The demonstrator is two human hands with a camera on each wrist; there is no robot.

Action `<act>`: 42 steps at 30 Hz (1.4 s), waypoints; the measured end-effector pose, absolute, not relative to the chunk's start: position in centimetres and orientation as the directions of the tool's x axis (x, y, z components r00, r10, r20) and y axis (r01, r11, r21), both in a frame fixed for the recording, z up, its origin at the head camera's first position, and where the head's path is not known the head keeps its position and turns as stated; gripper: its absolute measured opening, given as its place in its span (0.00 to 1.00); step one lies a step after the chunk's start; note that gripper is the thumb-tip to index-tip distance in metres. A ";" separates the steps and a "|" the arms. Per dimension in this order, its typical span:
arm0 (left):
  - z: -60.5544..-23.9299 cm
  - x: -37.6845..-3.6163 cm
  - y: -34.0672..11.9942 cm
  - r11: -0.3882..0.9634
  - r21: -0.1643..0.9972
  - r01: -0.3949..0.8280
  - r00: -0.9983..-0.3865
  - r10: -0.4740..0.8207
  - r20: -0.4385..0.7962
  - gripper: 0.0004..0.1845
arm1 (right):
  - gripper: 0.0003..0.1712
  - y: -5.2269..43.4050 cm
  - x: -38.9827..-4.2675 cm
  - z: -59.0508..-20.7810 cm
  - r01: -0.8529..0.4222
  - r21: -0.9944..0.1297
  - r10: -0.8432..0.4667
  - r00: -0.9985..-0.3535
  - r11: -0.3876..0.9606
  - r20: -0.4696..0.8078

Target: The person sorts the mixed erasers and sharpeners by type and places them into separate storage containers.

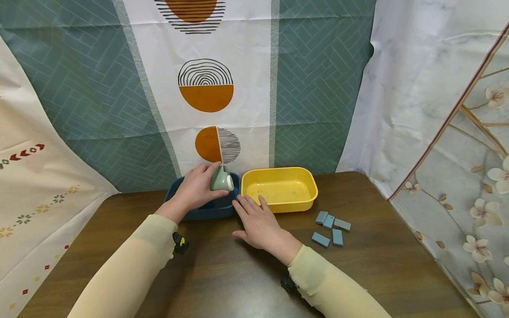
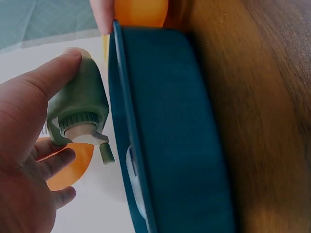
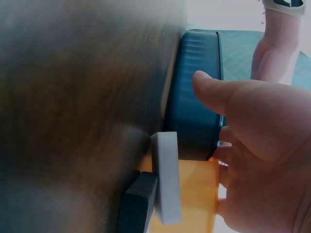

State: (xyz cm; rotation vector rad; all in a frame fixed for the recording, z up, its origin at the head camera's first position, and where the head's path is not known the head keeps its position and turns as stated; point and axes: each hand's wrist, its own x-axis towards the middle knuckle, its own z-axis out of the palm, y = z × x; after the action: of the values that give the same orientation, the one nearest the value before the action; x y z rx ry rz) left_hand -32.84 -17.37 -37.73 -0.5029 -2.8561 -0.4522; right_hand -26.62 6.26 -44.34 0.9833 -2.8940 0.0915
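Note:
In the head view my left hand [image 1: 195, 187] holds a small green container [image 1: 220, 179] with a white end, tilted sideways over the blue bin [image 1: 207, 215]. The left wrist view shows the container's ribbed collar, pale tip and crank-like arm with a green knob. There, my left thumb and a finger grip it while other fingers stick out. My right hand [image 1: 257, 223] reaches forward with straight fingers, near where the blue bin meets the yellow bin [image 1: 290, 206]. Its fingertips are by the rims; the left wrist view shows one at the blue rim. Nothing is in its grasp.
Several blue-grey blocks [image 1: 320, 239] lie on the wooden table [image 1: 377, 247] right of my right hand. The right wrist view shows a pale block [image 3: 166, 179] and a dark one [image 3: 138, 204]. A whitish thing [image 2: 135, 182] sits inside the blue bin. Patterned cloth hangs behind.

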 end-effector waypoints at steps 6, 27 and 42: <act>-38.1 -33.4 -16.9 0.893 0.260 0.367 -0.920 0.308 0.241 0.55 | 0.52 6.2 -26.5 -44.0 -0.610 -0.021 -0.605 -0.789 0.792 0.106; -39.8 -34.6 -16.3 0.907 0.213 0.365 -0.926 0.328 0.188 0.56 | 0.53 6.3 -26.9 -44.7 -0.612 -0.018 -0.607 -0.788 0.791 0.098; -40.4 -35.1 -15.9 0.928 0.117 0.354 -0.933 0.341 0.117 0.52 | 0.54 6.2 -26.7 -44.5 -0.602 -0.019 -0.598 -0.796 0.798 0.090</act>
State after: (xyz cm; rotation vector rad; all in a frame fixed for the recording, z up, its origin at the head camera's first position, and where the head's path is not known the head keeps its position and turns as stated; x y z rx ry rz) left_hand -35.12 -15.94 -40.38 -0.5398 -2.9913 -0.2079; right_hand -26.72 6.18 -44.45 0.9703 -2.9040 0.0718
